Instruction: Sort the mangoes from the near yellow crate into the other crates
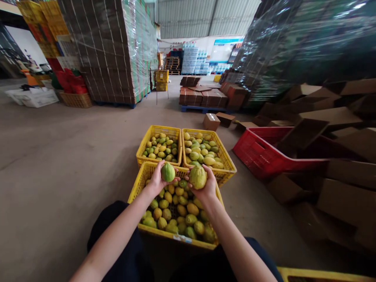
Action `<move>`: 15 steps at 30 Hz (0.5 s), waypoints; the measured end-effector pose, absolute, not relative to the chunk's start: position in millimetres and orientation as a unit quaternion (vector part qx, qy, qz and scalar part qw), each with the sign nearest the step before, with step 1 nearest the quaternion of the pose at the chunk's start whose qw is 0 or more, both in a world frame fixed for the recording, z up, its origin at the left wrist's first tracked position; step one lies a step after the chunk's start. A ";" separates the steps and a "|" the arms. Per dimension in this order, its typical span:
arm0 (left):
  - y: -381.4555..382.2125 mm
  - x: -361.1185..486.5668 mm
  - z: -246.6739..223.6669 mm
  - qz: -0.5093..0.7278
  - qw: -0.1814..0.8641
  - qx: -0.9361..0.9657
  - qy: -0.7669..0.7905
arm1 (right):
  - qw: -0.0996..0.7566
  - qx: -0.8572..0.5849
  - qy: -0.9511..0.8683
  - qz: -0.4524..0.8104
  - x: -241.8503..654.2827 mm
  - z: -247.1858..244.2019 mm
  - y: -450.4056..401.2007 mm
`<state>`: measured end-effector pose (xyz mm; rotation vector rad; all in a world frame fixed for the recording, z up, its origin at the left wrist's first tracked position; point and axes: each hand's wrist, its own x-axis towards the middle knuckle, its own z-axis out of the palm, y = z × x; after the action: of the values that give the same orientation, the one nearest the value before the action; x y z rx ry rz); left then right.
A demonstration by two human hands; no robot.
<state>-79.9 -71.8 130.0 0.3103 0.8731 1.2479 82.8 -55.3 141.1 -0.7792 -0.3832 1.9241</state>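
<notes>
My left hand (pixel 156 181) holds a green papaya (pixel 168 172) with its ridged, pointed end facing up. In my right hand (pixel 209 186) rests a larger, lumpy yellow-green papaya (pixel 197 177). Both hands hover side by side above the near yellow crate (pixel 176 234), fingers curled beneath the fruit. That crate contains many green and yellow papayas (pixel 192 208). Beyond my hands, two more yellow crates stand side by side: the left crate (pixel 141 150) holds smaller-looking fruit, and the right crate (pixel 225 156) holds similar green and yellow fruit.
To the right stands a red crate (pixel 255 154) among heaped cardboard boxes (pixel 346 192). Tall wrapped stacks (pixel 105 51) rise on both sides. Flattened cartons lie on a blue pallet (pixel 195 109) ahead. Another yellow crate's rim (pixel 323 274) shows at bottom right.
</notes>
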 end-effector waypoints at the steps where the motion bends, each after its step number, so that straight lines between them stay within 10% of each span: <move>1: -71.8 -80.4 130.3 0.551 0.724 0.131 0.393 | 0.485 -0.333 -0.140 0.796 83.7 141.5 -54.6; 15: -59.7 -78.0 127.2 0.515 0.781 0.045 0.350 | 0.456 -0.411 -0.038 0.788 76.4 136.2 -50.2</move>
<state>-78.0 -59.7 127.2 0.0976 0.7567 1.1125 76.4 -50.2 136.2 -1.0140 -0.0949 1.9442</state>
